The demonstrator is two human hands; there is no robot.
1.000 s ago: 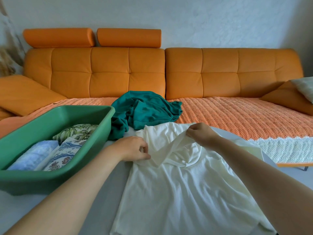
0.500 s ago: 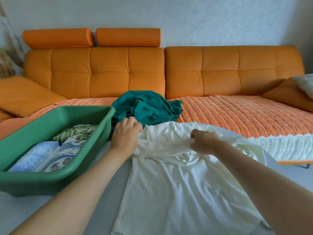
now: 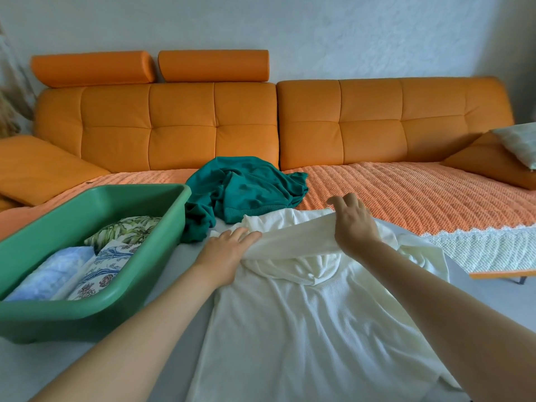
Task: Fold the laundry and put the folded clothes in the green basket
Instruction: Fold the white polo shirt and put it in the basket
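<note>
Teal garment [image 3: 246, 190] heaped beyond white shirt [image 3: 290, 329], beside green basket [image 3: 72, 317].

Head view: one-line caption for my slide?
Left hand and right hand on a fold of the white shirt; green basket of folded clothes beside, teal garment crumpled behind.

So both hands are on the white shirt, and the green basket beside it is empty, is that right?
Not quite. In the head view the green basket is not empty: it holds folded pieces, one leaf-print, one blue floral and one pale blue. The left hand and right hand are indeed on the white shirt.
</note>
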